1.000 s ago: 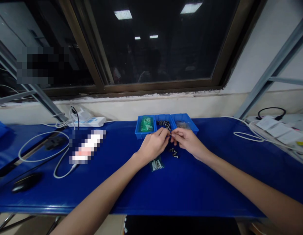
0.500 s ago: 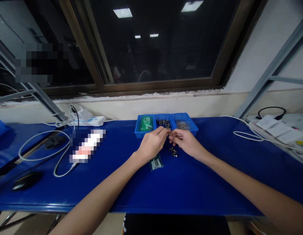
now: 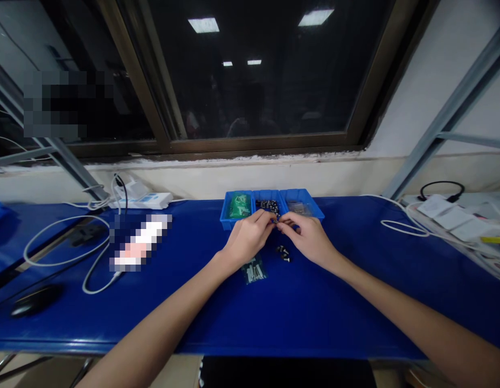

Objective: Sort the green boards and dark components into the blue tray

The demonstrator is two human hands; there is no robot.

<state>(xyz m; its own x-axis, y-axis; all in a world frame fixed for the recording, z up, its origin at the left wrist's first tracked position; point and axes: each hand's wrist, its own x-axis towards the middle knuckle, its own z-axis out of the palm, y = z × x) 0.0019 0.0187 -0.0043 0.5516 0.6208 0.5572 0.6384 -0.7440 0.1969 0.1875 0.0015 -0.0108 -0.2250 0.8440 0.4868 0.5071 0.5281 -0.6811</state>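
My left hand [image 3: 252,234] and my right hand [image 3: 303,233] meet fingertip to fingertip just in front of three blue bins. Both are closed in a pinch around something small that their fingers mostly hide. Below them, a few dark screws with shiny heads [image 3: 284,253] lie loose on the blue table [image 3: 306,312]. Under my left wrist rests a clear bag of pale, slim pieces [image 3: 255,271]. The left bin [image 3: 224,214] contains a green-looking bag, the middle bin [image 3: 268,193] holds many small black and silver parts, and the right bin [image 3: 317,212] has a clear bag in it.
On the left are a black mouse [image 3: 36,299], a looped white cable [image 3: 64,217], a blurred-out device [image 3: 143,242] and a white power strip [image 3: 151,201]. White boxes [image 3: 456,215] and cables stand at the right. A window [image 3: 258,81] rises behind the table.
The fingers of both hands have shifted slightly around the small thing between them. The whole view has moved a little; the bins, bag and loose screws stay in place.
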